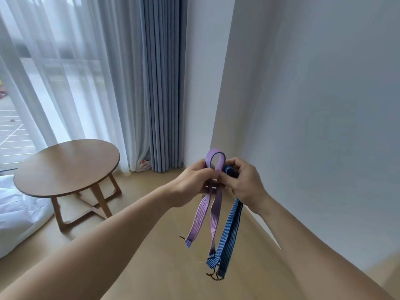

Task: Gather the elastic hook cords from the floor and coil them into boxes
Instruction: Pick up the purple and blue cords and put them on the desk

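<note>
Left hand (192,178): raised in front of the wall corner, its fingers curled in and pinching the purple cord (217,211) just below its loop.
Right hand (245,182): close against the left one, fingertips nearly meeting it; thumb and fingers were clamped on the folded top of the blue cord (230,232). Whether it also nipped the purple one I could not tell.
Purple cord: held up in the air between both hands, a small upright loop standing above the knuckles, two flat striped tails hanging below, the left tail shorter.
Blue cord: doubled over in the right hand, both lengths dangling beside the purple tails and reaching lower.
Hooks (213,276): dark wire ones hung at the bottom ends of the longer tails, well clear of the floor (151,267).
Round table (67,165): wooden, standing to the left near the window.
Curtains: a white sheer curtain (75,72) across the glass, a grey-blue drape (162,83) gathered in the corner.
Bedding (13,213): white, bunched on the floor beside the table.
Wall (313,105): plain and pale, on the right.
</note>
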`<state>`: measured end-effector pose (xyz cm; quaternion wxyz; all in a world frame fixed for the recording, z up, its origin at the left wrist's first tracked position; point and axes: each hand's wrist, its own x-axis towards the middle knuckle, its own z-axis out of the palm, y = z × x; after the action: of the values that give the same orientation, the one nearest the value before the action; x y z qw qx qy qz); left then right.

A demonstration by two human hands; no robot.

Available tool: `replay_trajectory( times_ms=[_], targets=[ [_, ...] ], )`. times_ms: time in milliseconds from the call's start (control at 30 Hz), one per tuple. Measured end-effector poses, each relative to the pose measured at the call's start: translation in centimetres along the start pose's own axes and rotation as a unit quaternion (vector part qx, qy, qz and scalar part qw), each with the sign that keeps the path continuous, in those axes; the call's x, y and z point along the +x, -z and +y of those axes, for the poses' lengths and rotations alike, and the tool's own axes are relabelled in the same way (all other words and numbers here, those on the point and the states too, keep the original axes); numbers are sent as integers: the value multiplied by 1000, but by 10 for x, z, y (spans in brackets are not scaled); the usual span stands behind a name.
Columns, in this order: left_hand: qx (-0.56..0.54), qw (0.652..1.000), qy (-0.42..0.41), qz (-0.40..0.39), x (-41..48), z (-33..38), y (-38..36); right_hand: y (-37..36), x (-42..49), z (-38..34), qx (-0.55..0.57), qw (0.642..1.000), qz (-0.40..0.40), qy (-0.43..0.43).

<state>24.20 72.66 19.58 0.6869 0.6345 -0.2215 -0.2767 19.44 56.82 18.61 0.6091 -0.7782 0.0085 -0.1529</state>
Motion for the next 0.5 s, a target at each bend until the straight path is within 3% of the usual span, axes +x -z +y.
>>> replay_trajectory(
  times_ms=[133,367,500],
  targets=[
    [-28,1000,-3,-10,6,5,-14,6,-14,-3,18,1000,-19,-16],
    [-55,989,11,-134,2,0,-28,10,-33,-14,-38,998,57,-17],
    [67,971,70,-217,-1,-28,-19,29,-38,-34,46,993,112,-8]
  ],
)
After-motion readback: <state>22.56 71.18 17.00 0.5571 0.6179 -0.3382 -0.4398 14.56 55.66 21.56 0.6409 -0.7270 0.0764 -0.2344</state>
